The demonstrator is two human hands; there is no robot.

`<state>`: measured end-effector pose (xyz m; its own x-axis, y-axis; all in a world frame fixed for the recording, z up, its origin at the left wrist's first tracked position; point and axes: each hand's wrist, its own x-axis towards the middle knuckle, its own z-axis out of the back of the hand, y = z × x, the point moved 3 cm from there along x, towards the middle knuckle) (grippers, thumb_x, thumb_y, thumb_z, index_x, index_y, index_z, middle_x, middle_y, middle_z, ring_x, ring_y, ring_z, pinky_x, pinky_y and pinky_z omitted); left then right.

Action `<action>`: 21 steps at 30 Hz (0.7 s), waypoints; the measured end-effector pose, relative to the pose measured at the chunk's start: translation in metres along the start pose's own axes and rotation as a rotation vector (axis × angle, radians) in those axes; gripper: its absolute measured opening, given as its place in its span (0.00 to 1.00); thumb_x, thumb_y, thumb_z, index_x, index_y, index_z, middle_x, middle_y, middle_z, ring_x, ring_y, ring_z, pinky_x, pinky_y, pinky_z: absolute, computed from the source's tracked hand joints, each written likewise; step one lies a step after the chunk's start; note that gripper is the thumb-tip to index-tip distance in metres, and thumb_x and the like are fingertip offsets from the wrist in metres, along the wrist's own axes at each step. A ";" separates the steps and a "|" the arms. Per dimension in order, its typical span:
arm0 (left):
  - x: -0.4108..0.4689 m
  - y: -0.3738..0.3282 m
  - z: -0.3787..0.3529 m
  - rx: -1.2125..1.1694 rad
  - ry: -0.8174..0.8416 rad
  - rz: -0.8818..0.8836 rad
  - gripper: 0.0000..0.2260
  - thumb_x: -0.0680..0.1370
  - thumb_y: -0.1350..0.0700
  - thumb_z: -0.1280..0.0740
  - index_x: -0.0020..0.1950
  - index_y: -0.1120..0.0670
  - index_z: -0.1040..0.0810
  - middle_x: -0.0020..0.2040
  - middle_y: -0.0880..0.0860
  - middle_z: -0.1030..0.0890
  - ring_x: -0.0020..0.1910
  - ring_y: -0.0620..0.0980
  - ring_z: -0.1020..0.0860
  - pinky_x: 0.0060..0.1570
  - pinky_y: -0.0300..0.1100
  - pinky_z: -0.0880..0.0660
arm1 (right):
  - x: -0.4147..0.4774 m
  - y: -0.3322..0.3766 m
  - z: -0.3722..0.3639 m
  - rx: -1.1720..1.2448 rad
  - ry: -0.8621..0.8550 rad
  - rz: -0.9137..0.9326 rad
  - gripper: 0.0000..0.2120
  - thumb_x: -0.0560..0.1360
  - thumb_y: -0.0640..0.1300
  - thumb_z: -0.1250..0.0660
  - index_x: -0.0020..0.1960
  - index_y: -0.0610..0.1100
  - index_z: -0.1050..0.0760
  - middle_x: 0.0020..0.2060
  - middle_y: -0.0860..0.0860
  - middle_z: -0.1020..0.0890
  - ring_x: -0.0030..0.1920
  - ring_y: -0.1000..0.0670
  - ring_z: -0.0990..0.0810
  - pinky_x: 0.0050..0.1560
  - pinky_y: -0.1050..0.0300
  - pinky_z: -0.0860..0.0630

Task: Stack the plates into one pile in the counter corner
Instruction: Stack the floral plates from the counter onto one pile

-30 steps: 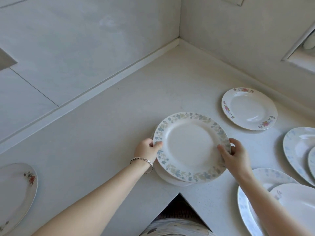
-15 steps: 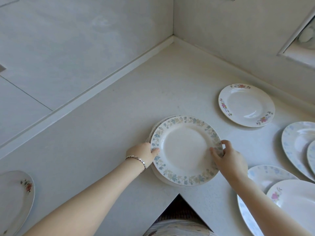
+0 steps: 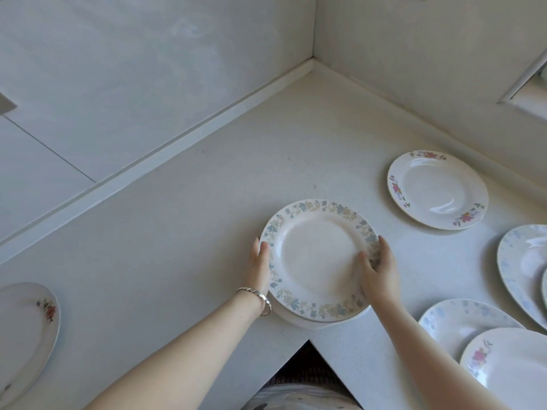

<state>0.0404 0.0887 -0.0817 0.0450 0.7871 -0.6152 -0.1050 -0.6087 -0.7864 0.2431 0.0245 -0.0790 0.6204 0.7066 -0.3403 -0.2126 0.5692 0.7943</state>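
A white plate with a blue and tan leaf rim (image 3: 316,255) lies on top of a plain white plate (image 3: 296,321), whose edge shows below it. This small pile sits on the counter (image 3: 207,232) near its front notch, well short of the back corner (image 3: 310,93). My left hand (image 3: 260,267) grips the pile's left rim, thumb on top. My right hand (image 3: 379,273) grips the right rim, with its thumb on the plate's face and fingers curled round the edge.
A rose-patterned plate (image 3: 435,187) lies at the right near the wall. Pale blue plates (image 3: 524,261) (image 3: 455,324) and another rose plate (image 3: 509,362) crowd the right edge. One plate (image 3: 23,335) lies at far left. The counter's inner notch (image 3: 309,340) is just below the pile.
The leaf-rimmed plate came down and now sits squarely over the plate beneath. Both hands slid further along its sides, and my right thumb moved onto its face.
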 end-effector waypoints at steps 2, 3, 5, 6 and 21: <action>-0.001 0.000 0.000 -0.013 -0.013 -0.006 0.24 0.81 0.46 0.50 0.77 0.48 0.49 0.77 0.49 0.41 0.75 0.50 0.40 0.74 0.53 0.42 | 0.000 0.000 0.000 -0.010 0.000 -0.002 0.27 0.78 0.43 0.42 0.75 0.43 0.44 0.72 0.47 0.35 0.70 0.47 0.34 0.65 0.58 0.38; -0.002 -0.001 0.001 0.005 -0.010 -0.011 0.24 0.81 0.46 0.50 0.77 0.49 0.48 0.76 0.49 0.40 0.75 0.50 0.39 0.74 0.53 0.41 | 0.000 0.000 -0.001 -0.023 0.011 -0.010 0.27 0.78 0.42 0.42 0.75 0.43 0.45 0.72 0.46 0.35 0.69 0.46 0.33 0.64 0.58 0.38; 0.001 -0.002 0.003 0.099 0.029 -0.017 0.25 0.80 0.46 0.48 0.77 0.50 0.47 0.75 0.49 0.38 0.73 0.50 0.36 0.73 0.53 0.39 | 0.002 0.002 0.000 -0.102 0.048 -0.027 0.28 0.78 0.42 0.43 0.75 0.41 0.46 0.73 0.45 0.37 0.71 0.45 0.37 0.68 0.55 0.40; 0.003 -0.004 0.005 0.169 0.057 -0.013 0.25 0.79 0.46 0.46 0.76 0.50 0.44 0.73 0.49 0.35 0.71 0.50 0.33 0.70 0.52 0.35 | 0.003 0.005 0.000 -0.199 0.068 -0.030 0.28 0.77 0.42 0.43 0.75 0.39 0.47 0.73 0.43 0.38 0.73 0.44 0.41 0.70 0.53 0.43; -0.052 0.064 0.234 -0.398 -0.473 0.343 0.07 0.80 0.62 0.42 0.43 0.58 0.28 0.45 0.59 0.23 0.49 0.56 0.25 0.38 0.42 0.28 | -0.091 0.114 -0.137 -0.612 0.752 0.650 0.13 0.77 0.42 0.40 0.60 0.45 0.24 0.58 0.50 0.20 0.59 0.50 0.24 0.54 0.67 0.35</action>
<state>-0.2014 0.0325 -0.0867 -0.3717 0.4486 -0.8127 0.3395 -0.7491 -0.5688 0.0590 0.0828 -0.0266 -0.2990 0.8938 -0.3342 -0.7814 -0.0283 0.6234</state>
